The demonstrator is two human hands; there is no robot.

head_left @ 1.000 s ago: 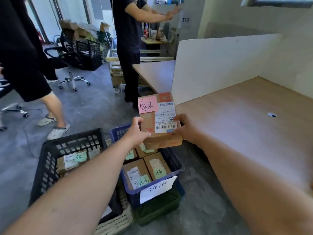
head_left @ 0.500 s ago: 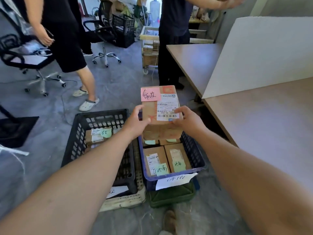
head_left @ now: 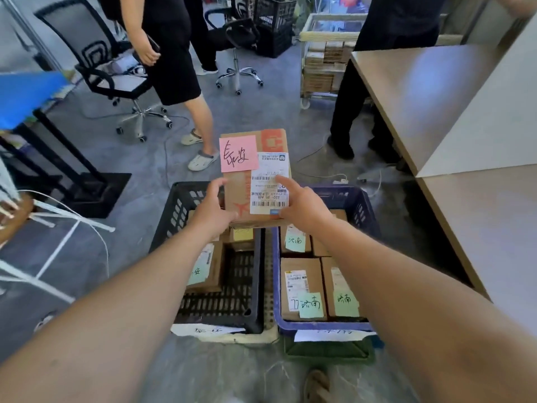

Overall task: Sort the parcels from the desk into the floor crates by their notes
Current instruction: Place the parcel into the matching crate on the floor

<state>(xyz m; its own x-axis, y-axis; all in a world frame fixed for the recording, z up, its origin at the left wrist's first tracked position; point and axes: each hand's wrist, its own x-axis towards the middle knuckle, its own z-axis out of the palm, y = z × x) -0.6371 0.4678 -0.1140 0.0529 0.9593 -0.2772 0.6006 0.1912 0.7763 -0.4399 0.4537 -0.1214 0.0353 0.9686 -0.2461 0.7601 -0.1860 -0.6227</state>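
Note:
I hold a brown cardboard parcel [head_left: 241,187] with a pink handwritten note [head_left: 239,153] and a white shipping label in the air over the gap between two floor crates. My left hand [head_left: 211,208] grips its left edge. My right hand [head_left: 299,204] grips its right edge, thumb on the label. Below left stands a black crate [head_left: 258,274] with parcels bearing green notes. Below right, a blue crate [head_left: 319,325] holds several parcels with green notes. Each crate has a white paper tag on its front.
The wooden desk [head_left: 476,222] with a white divider [head_left: 494,120] runs along the right. Two people stand on the floor beyond the crates. Office chairs [head_left: 116,74] and a cart of boxes [head_left: 322,62] are farther back. A cable lies on the floor.
The parcel has moved left, off the desk edge, to above the crates. My view has swung down and left, and both hands still hold the box.

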